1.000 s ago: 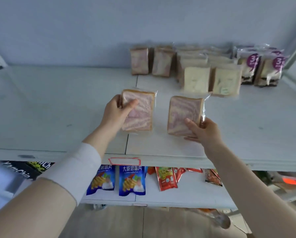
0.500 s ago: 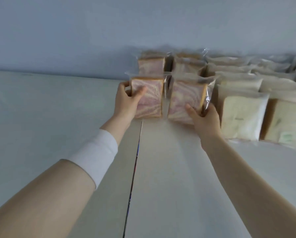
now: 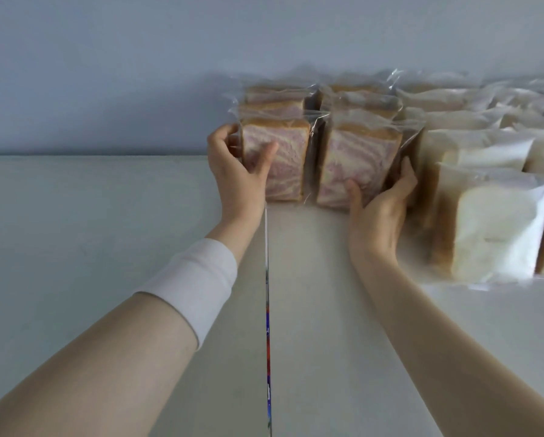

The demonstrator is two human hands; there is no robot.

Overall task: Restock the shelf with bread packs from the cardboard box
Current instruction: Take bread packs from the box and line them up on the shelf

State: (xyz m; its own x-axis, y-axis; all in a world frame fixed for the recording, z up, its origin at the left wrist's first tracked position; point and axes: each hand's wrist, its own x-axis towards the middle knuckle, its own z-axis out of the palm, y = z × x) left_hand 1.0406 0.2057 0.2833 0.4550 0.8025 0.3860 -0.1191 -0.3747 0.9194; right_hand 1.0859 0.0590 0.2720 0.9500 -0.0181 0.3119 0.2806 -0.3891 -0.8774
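Note:
Two purple-marbled bread packs stand upright on the white shelf (image 3: 106,247), each at the front of a row reaching back to the wall. My left hand (image 3: 237,175) grips the left marbled pack (image 3: 286,159) by its left edge, thumb across its face. My right hand (image 3: 379,209) holds the right marbled pack (image 3: 359,162) at its lower right corner, fingers wedged between it and the white bread beside it. Both packs rest on the shelf. The cardboard box is out of sight.
Rows of plain white bread packs (image 3: 497,228) fill the shelf to the right, close against my right hand. More marbled packs (image 3: 273,99) stand behind the held ones. A narrow seam (image 3: 266,310) splits the shelf boards. The shelf's left part lies bare up to the grey wall (image 3: 138,74).
Both hands carried the two marbled packs from the shelf's front edge to the back, setting them against the rows by the wall. My view moved in close over the shelf.

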